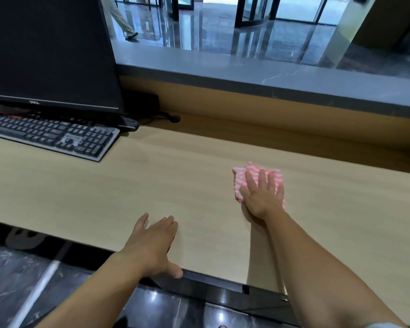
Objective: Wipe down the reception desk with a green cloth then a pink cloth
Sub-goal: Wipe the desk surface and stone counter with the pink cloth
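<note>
Pink cloth (240,179), striped with white, lies folded on the pale wooden surface (152,181) to the right of the middle, pinned under the right hand.

Nearest, the left hand (152,245) rests flat at the front edge of the surface, fingers straight and holding nothing, the thumb lying along the lip. It probably sits there to steady the body while the other arm reaches forward.

Further in, the right hand (263,195) lies palm down on the cloth with its fingers straight and spread. It grips nothing and simply presses the fabric onto the wood. That spread likely keeps the whole pad in contact so it wipes a wide strip. The cloth shows beyond the fingertips and on both sides of the hand.

Behind and to the left, a keyboard (55,136) lies at an angle in front of a dark monitor (50,55). A grey stone ledge (270,74) runs along the back, with a glossy lobby floor (223,31) past it.

Counted: two hands, one cloth, one keyboard, one monitor. No green cloth is in view, so this looks like the second half of the job.
</note>
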